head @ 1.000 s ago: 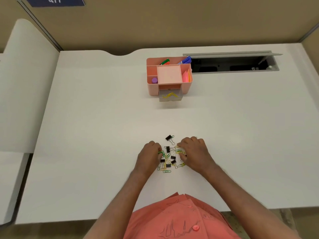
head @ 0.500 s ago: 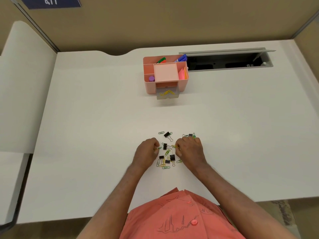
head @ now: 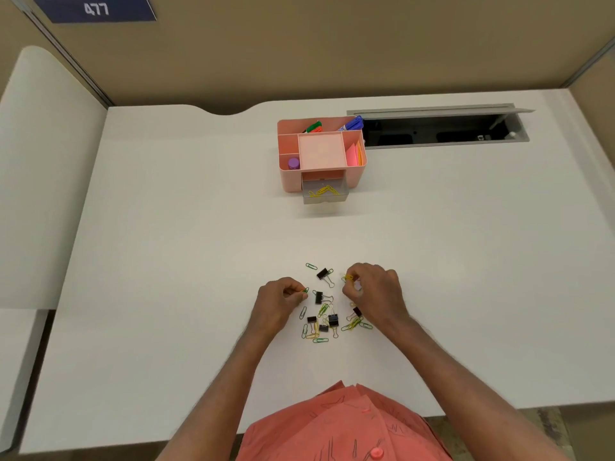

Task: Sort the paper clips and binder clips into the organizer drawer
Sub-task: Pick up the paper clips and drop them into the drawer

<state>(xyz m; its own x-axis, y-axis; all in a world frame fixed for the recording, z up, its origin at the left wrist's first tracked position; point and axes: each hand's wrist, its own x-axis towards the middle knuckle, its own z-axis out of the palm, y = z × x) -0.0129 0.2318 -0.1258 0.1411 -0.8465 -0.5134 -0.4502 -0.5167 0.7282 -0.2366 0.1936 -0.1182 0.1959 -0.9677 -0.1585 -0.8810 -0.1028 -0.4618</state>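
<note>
Nearest, green and yellow paper clips [head: 320,340] and black binder clips [head: 333,319] lie mixed on the white desk [head: 166,261], between both hands. The left hand [head: 283,299] pinches a green clip, the right hand [head: 372,287] curls round yellow ones. Best gather one kind per hand, then carry them to the open clear drawer [head: 325,194] of the pink organizer [head: 289,181], well beyond, already holding yellow clips.

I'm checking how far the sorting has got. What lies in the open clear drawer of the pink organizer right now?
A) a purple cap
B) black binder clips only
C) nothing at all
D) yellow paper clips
D: yellow paper clips show through the pulled-out clear drawer at the front of the pink organizer; no black binder clips are visible in it.
</note>
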